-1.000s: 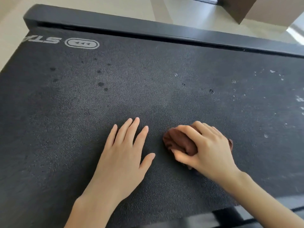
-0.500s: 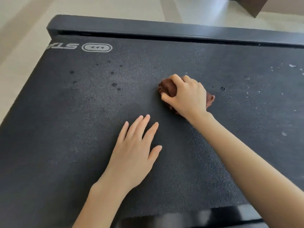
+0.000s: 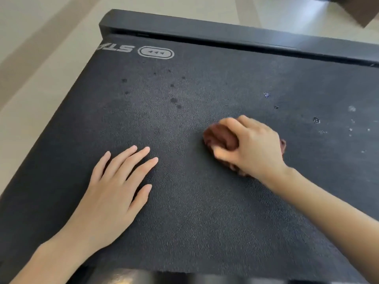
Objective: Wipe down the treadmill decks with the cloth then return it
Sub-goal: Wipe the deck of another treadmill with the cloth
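A black textured treadmill deck [image 3: 196, 212] fills most of the view, with dark wet spots [image 3: 174, 100] near its far left and pale specks [image 3: 351, 109] at the right. My right hand [image 3: 252, 146] grips a bunched brown cloth [image 3: 220, 138] and presses it onto the belt near the middle. My left hand [image 3: 114, 193] lies flat on the belt to the left, fingers straight and spread, apart from the cloth.
A black end rail [image 3: 225, 35] runs across the far side of the belt, with a white printed logo [image 3: 155, 52] just in front of it. Pale floor [image 3: 41, 58] lies to the left and beyond. A brown box corner [image 3: 361, 9] shows at top right.
My right hand pushed the cloth away up the belt, then drew it back toward me and to the right. The left hand stayed flat on the belt.
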### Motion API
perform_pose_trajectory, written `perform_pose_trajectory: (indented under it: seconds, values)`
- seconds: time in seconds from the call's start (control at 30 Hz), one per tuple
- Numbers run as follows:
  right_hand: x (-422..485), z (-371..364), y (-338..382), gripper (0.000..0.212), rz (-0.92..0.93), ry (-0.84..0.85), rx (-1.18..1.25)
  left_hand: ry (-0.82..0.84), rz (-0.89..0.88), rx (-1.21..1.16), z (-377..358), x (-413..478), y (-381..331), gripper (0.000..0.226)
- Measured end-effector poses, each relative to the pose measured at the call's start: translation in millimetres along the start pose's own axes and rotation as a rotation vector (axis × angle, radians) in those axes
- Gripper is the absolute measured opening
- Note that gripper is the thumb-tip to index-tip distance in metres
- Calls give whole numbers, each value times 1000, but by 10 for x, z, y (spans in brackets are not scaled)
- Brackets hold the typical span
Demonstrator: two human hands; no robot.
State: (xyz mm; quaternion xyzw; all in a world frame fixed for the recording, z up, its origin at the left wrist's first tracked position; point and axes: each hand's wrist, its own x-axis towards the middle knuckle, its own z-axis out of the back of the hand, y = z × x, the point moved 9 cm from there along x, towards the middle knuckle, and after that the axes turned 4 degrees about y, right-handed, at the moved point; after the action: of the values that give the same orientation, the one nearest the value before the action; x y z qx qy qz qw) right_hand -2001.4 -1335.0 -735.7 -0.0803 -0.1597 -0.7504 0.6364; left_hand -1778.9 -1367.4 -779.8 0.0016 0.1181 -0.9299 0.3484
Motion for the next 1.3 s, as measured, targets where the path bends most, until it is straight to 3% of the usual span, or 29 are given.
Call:
perform_pose_trajectory:
  seconds: [0.13, 0.23, 0.37, 0.5, 0.6, 0.7, 0.93, 1.3]
  values:
    - [679, -234, -301, 48, -177, 5, -73, -48, 14, -46, 19, 2, 2, 49]
    - [661, -220, -224, 46, -195, 0, -90, -50, 6, -54, 27, -4, 14, 49]
    - [155, -107, 316, 43, -10, 40, 9, -63, 9, -4, 43, -17, 64, 51]
    - [-212, -101, 906, 42, 205, 92, 60, -95, 212, -2, 132, -65, 513, 56]
    - [-56, -182, 963, 42, 248, 133, 131, -104, 332, -21, 169, -113, 750, 57]
    - [296, -294, 1004, 41, 264, 101, 131, -109, 327, -5, 142, -103, 708, 52]
    - [1317, -663, 858, 45, -10, 14, 52, -113, 322, 25, 150, -99, 693, 63]
    - [-195, -156, 1380, 40, 238, 90, 90, -125, 295, 38, 151, -93, 675, 65]
